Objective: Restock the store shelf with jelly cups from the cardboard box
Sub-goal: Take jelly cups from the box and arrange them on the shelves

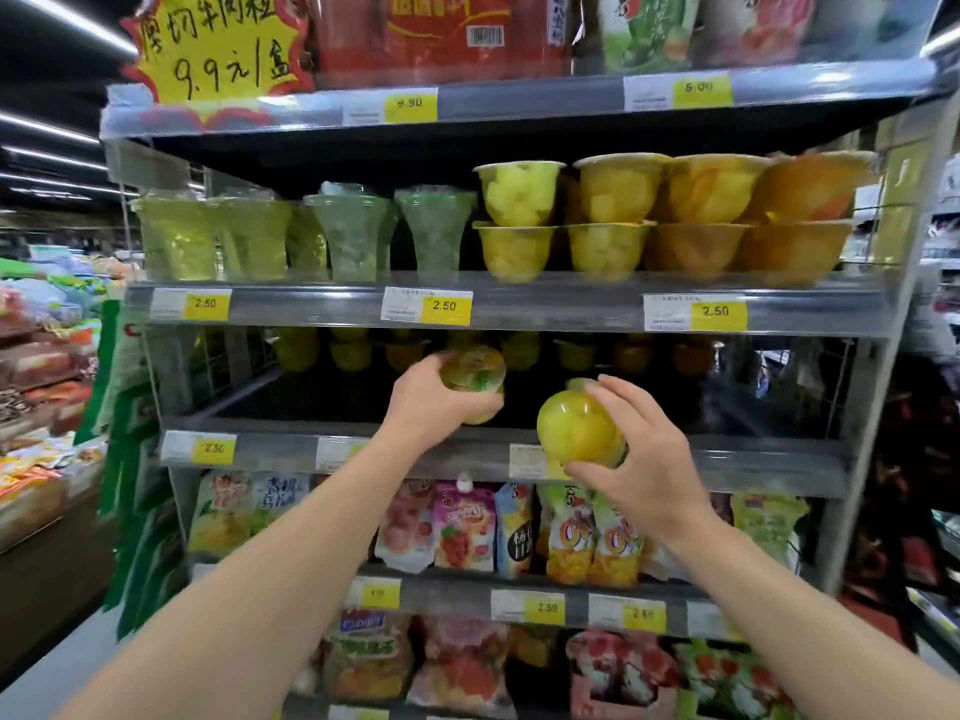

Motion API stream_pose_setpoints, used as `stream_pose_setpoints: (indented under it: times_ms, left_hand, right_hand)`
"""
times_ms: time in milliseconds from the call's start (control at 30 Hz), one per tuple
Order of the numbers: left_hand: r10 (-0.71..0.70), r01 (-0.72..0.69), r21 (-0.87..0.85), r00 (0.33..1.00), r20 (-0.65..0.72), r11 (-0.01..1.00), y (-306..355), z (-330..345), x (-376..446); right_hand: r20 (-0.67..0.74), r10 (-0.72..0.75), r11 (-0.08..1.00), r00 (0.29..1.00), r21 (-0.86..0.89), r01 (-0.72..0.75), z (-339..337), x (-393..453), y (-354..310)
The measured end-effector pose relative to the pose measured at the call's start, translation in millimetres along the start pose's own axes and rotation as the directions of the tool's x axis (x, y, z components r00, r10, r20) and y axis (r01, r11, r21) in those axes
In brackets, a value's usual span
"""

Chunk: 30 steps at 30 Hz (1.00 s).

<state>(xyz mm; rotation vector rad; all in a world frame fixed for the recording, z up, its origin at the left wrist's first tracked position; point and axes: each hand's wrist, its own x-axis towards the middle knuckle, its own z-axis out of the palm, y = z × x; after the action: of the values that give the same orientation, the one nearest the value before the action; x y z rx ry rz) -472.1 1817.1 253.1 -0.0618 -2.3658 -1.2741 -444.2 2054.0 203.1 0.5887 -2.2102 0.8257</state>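
Yellow jelly cup (tags read 2.50).

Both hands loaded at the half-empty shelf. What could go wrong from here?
1. The right hand holds its yellow jelly cup tilted, by the fingertips, out over the shelf edge; a slack grip may drop it.
2. The left hand reaches in with a second cup toward the back row of cups; pushing deep could knock those over.
3. Both hands are full, so neither is free to catch a slip.

Glossy clear plastic jelly cups, grey metal shelf
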Motion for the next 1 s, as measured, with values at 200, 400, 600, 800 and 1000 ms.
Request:
stream_pose_setpoints:
  times_ms: [200,400,600,800,1000]
  left_hand:
    - [-0.033,0.029,0.076,0.998,0.060,0.997,-16.6,12.0,23.0]
    - [0.028,-0.054,0.201,0.991,0.132,0.978,-17.2,3.6,17.6]
    - [0.333,-0.330,0.051,0.921,-0.199,0.943,-19.4,-6.8,-49.6]
    - [0.114,-0.092,-0.184,0.987,0.116,0.979,-17.0,7.8,-77.4]
    - [0.080,-0.022,-0.381,0.987,0.137,0.924,-25.3,13.0,-84.3]
  right_hand:
    - [-0.072,-0.049,0.999,0.996,0.009,0.050,16.3,11.4,5.8]
    - [-0.054,-0.101,0.995,0.993,-0.006,0.100,25.5,11.9,-0.8]
    - [-0.082,-0.198,0.980,0.977,-0.029,0.197,35.7,-0.3,-10.0]
    - [-0.046,-0.315,0.949,0.948,-0.032,0.314,41.2,-13.7,-27.0]
    - [0.149,-0.171,0.971,0.974,0.194,0.141,22.9,-19.1,-31.7]
